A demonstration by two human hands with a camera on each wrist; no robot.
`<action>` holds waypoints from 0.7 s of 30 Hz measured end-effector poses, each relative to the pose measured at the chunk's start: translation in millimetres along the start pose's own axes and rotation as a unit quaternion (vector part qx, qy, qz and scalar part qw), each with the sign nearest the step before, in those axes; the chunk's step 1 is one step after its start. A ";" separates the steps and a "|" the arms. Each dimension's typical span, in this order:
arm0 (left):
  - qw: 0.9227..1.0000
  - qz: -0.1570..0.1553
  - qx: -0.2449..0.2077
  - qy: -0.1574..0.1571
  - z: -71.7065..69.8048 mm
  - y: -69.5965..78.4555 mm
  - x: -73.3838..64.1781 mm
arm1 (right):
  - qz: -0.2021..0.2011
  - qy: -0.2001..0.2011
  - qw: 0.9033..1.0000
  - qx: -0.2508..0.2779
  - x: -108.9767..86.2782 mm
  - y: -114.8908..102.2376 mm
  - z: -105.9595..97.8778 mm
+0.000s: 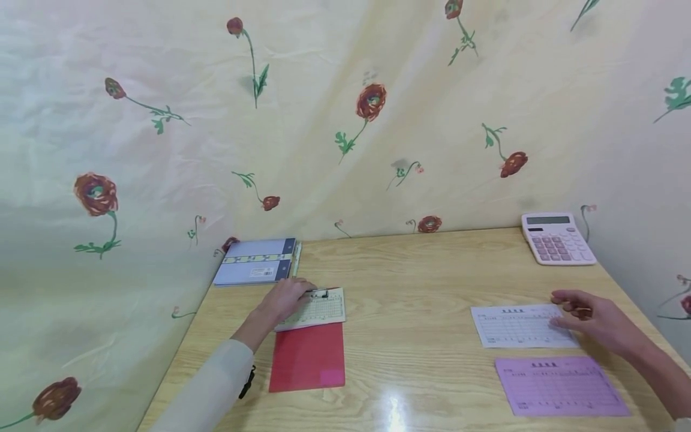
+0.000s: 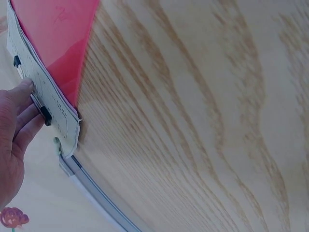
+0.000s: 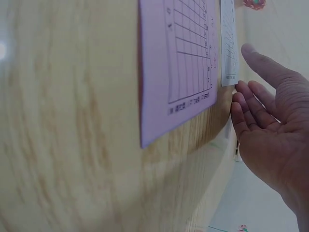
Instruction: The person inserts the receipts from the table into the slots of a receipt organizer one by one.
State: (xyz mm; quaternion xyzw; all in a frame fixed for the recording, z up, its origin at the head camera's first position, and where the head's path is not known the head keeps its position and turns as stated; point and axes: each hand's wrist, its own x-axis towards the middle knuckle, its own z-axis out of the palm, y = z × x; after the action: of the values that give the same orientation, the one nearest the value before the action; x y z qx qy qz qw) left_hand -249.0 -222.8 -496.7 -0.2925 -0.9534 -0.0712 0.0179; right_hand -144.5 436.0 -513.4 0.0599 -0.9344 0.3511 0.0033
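Observation:
At the left of the head view lies a red clipboard with printed slips under its metal clip at the top end. My left hand is at that end; in the left wrist view its thumb and fingers pinch the clip. On the right, a white printed form lies above a purple printed form. Beside the white form's right end is my right hand, fingers loosely bent and thumb apart from them. The right wrist view shows nothing held in that hand.
A blue notebook lies at the back left, against the patterned cloth wall. At the back right stands a white and pink calculator. Bare wood tabletop shows between the clipboard and the forms.

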 end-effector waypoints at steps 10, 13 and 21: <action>1.000 -0.008 -0.007 -0.007 -2.1 1.4 -1.3 | 0.021 0.012 0.999 -0.034 1.1 -2.4 3.0; 1.000 -0.007 -0.007 -0.006 -1.7 1.2 -1.5 | 0.008 0.025 0.999 -0.038 0.6 -2.2 6.0; 1.000 -0.010 -0.011 0.002 -0.8 1.0 0.2 | 0.010 0.013 0.999 -0.047 3.3 -3.1 3.6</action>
State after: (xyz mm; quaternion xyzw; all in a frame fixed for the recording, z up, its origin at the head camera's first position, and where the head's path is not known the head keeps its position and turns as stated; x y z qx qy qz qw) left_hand -248.7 -222.0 -495.8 -0.2832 -0.9554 -0.0822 0.0157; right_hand -147.2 430.9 -514.0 0.0460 -0.9502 0.3080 0.0143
